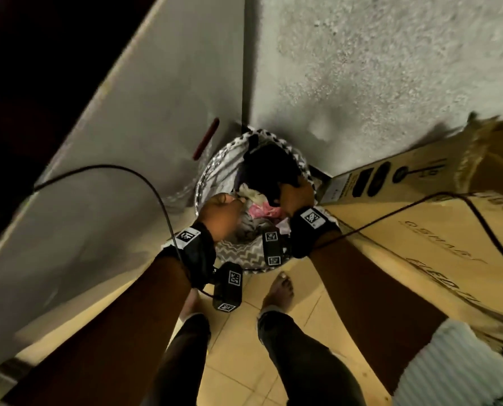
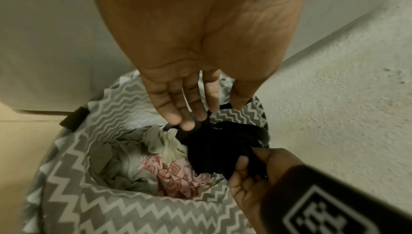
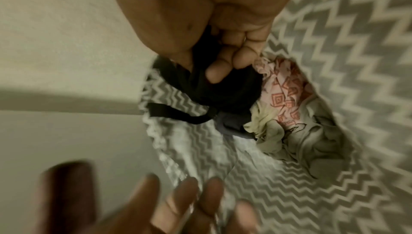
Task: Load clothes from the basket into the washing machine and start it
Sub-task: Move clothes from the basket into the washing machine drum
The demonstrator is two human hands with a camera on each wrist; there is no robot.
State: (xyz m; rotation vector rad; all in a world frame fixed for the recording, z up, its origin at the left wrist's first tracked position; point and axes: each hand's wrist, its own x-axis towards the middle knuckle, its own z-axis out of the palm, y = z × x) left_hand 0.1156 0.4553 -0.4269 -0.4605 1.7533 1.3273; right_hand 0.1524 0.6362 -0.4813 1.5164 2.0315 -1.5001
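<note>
First step, unloading: right hand grips black garment in basket; left hand, fingers straight, touches it. Next, a lift clear to the washing machine.

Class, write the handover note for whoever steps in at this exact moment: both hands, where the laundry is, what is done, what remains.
Right hand: grip closed on the black garment at the basket's rim.
Left hand: fingers straight, tips touching the same black garment.
Chevron basket: on the floor in the corner, holding pink patterned cloth and pale clothes.
Done: first garment gripped.
Left: carry all clothes to the washing machine, not clearly identifiable in these views, then start it.
</note>
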